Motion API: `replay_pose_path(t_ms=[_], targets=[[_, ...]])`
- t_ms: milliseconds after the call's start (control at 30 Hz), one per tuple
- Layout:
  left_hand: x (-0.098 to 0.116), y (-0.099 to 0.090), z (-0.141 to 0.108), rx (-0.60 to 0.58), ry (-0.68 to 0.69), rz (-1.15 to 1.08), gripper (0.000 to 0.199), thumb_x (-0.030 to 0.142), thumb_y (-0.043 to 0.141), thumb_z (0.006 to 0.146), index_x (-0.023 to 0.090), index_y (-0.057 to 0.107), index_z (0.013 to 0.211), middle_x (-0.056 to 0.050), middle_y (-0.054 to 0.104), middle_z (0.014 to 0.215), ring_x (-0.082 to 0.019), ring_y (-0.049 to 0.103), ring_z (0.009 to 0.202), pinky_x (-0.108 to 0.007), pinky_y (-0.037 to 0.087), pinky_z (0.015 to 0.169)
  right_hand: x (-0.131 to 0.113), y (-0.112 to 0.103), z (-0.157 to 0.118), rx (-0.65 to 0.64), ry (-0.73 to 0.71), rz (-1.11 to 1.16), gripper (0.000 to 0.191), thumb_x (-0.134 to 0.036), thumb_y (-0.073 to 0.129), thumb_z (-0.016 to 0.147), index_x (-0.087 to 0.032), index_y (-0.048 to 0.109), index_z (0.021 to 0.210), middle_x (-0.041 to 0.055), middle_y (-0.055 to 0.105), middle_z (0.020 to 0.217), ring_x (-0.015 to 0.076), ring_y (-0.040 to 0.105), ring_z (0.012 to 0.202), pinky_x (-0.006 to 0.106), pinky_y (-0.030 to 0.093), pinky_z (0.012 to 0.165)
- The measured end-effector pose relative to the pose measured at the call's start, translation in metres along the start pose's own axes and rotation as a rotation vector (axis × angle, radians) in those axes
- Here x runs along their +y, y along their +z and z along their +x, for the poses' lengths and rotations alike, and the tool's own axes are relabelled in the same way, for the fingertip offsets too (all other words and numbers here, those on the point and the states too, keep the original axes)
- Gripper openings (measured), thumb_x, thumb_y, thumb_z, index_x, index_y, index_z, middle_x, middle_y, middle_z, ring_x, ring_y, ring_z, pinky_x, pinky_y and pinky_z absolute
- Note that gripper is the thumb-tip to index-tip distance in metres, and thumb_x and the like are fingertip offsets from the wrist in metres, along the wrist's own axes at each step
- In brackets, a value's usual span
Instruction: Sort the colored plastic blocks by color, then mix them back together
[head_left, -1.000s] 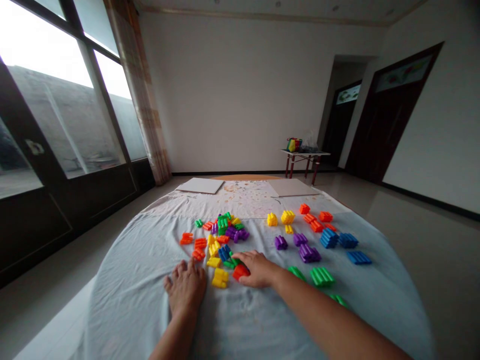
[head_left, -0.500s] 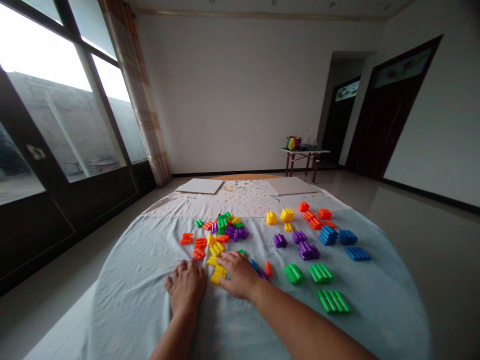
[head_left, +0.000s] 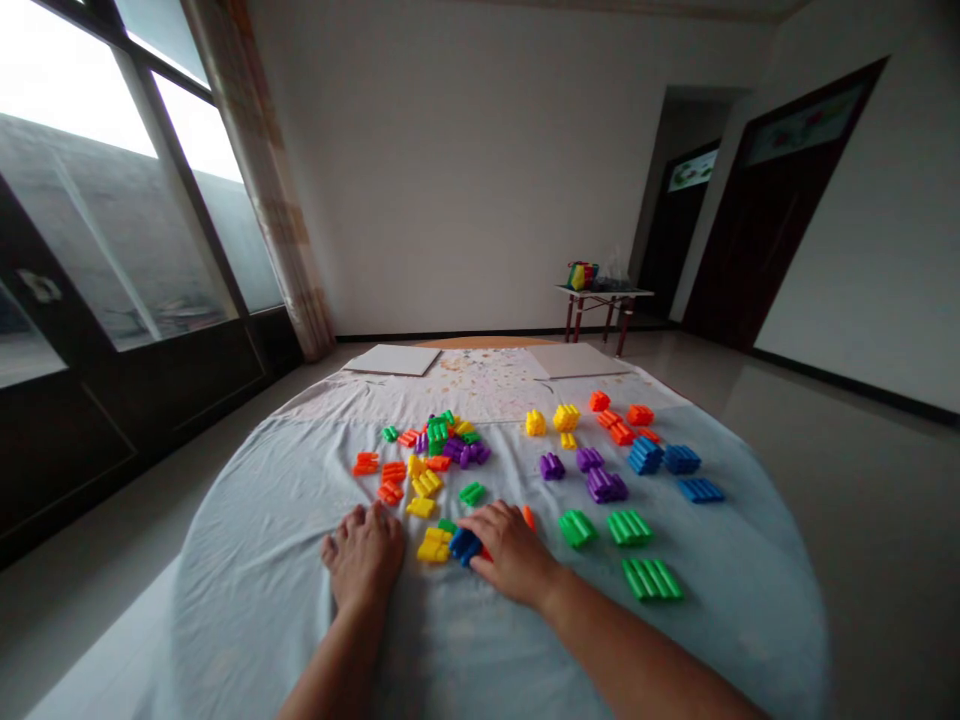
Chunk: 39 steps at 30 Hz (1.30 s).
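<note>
Head view: curled the right hand over a dark-blue ribbed plastic block

Met the block with the fingertips and thumb of the right hand, low over the round cloth-covered surface, perhaps to gather several pieces under one palm. Showed a bit of red by the thumb and an orange plastic piece beyond the knuckles. Could not tell a closed grip from a light touch. Laid the left hand palm down, fingers loosely spread, holding nothing visible, likely for steadiness or to press the cloth flat.

Lay just beside a yellow ribbed plastic block, near a green plastic piece. Stood well apart from the mixed-colour heap of plastic blocks farther off. Placed green, purple, blue, orange and yellow ribbed plastic blocks to the right, grouped by colour, probably to make each easy to pick out.

Looked deep blue and ridged, like short tubes joined side by side. Was partly hidden by the fingers; could not make out the full shape.
</note>
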<state>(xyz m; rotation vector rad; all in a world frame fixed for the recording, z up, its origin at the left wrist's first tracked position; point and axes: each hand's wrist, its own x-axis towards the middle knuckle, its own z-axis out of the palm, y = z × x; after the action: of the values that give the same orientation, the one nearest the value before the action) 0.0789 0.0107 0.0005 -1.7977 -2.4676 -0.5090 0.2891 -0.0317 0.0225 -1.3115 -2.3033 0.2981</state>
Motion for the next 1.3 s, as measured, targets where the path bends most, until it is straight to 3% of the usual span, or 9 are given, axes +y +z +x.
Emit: replay_pose_path(t_ms=[267, 400, 500, 600, 733, 833, 1067, 1133, 1300], targets=[[-0.004, -0.010, 0.004, 0.057, -0.037, -0.061, 0.048, 0.039, 0.024, 0.088, 0.020, 0.054, 0.121, -0.010, 0.052, 0.129, -0.025, 0.043, 0.120, -0.041, 0.027, 0.101, 0.004, 0.004, -0.011, 0.101, 0.067, 0.034, 0.035, -0.014, 0.057, 0.078, -0.023, 0.058, 0.112, 0.0022, 0.063, 0.102, 0.0190, 0.049, 0.099, 0.034, 0.034, 0.088], [0.009, -0.028, -0.010, 0.138, 0.177, -0.115, 0.042, 0.038, 0.031, 0.087, 0.022, 0.060, 0.112, -0.007, 0.059, 0.121, -0.025, 0.048, 0.114, -0.041, 0.027, 0.102, 0.009, 0.008, -0.015, 0.118, 0.065, 0.038, 0.030, -0.015, 0.055, 0.080, -0.025, 0.061, 0.108, 0.0011, 0.063, 0.107, 0.0193, 0.048, 0.103, 0.037, 0.029, 0.093], [0.024, -0.038, -0.029, -0.018, 0.396, -0.250, 0.036, 0.042, 0.039, 0.085, 0.025, 0.063, 0.104, -0.003, 0.066, 0.109, -0.021, 0.055, 0.103, -0.036, 0.033, 0.096, 0.012, 0.010, -0.015, 0.108, 0.056, 0.062, 0.027, -0.018, 0.054, 0.083, -0.024, 0.061, 0.108, 0.0013, 0.063, 0.109, 0.0199, 0.047, 0.105, 0.039, 0.026, 0.096], [0.038, -0.039, -0.047, -0.128, 0.489, -0.278, 0.033, 0.049, 0.050, 0.078, 0.027, 0.066, 0.096, -0.001, 0.068, 0.102, -0.021, 0.057, 0.100, -0.035, 0.034, 0.092, 0.013, 0.011, -0.016, 0.101, 0.057, 0.066, 0.026, -0.021, 0.053, 0.084, -0.024, 0.061, 0.108, 0.0020, 0.062, 0.112, 0.0203, 0.047, 0.106, 0.040, 0.025, 0.097], [0.048, -0.034, -0.060, -0.230, 0.492, -0.208, 0.022, 0.042, 0.054, 0.076, 0.027, 0.068, 0.085, -0.001, 0.069, 0.088, -0.021, 0.059, 0.092, -0.036, 0.035, 0.086, 0.013, 0.014, -0.017, 0.111, 0.072, 0.062, 0.027, -0.018, 0.051, 0.085, -0.024, 0.062, 0.109, 0.0021, 0.061, 0.114, 0.0200, 0.046, 0.108, 0.041, 0.022, 0.100], [0.044, -0.037, -0.058, -0.225, 0.481, -0.267, 0.022, 0.040, 0.052, 0.077, 0.026, 0.069, 0.079, -0.001, 0.070, 0.083, -0.022, 0.059, 0.089, -0.038, 0.036, 0.086, 0.013, 0.014, -0.018, 0.122, 0.075, 0.087, 0.028, -0.019, 0.051, 0.085, -0.026, 0.062, 0.110, 0.0017, 0.062, 0.113, 0.0201, 0.047, 0.107, 0.043, 0.021, 0.100], [0.011, -0.054, -0.035, -0.207, 0.074, -0.860, 0.060, 0.064, 0.055, 0.065, 0.013, 0.067, 0.095, -0.008, 0.071, 0.092, -0.025, 0.063, 0.090, -0.032, 0.048, 0.077, 0.012, 0.016, -0.016, 0.153, 0.087, 0.120, 0.027, -0.016, 0.053, 0.082, -0.030, 0.066, 0.101, 0.0003, 0.064, 0.107, 0.0204, 0.049, 0.104, 0.045, 0.023, 0.099], [0.010, -0.053, -0.035, -0.211, 0.103, -0.902, 0.062, 0.065, 0.058, 0.062, 0.013, 0.067, 0.095, -0.008, 0.071, 0.090, -0.025, 0.063, 0.090, -0.032, 0.049, 0.079, 0.010, 0.012, -0.016, 0.211, 0.077, 0.164, 0.026, -0.017, 0.053, 0.083, -0.026, 0.064, 0.105, 0.0026, 0.064, 0.109, 0.0204, 0.049, 0.105, 0.043, 0.027, 0.099], [0.025, -0.042, -0.045, -0.138, 0.345, -0.852, 0.051, 0.063, 0.061, 0.061, 0.021, 0.071, 0.089, -0.006, 0.068, 0.092, -0.023, 0.061, 0.090, -0.035, 0.048, 0.085, -0.002, -0.012, -0.016, 0.377, 0.049, 0.444, 0.030, -0.034, 0.046, 0.090, -0.017, 0.060, 0.110, 0.0090, 0.062, 0.112, 0.0181, 0.052, 0.107, 0.032, 0.038, 0.095]])
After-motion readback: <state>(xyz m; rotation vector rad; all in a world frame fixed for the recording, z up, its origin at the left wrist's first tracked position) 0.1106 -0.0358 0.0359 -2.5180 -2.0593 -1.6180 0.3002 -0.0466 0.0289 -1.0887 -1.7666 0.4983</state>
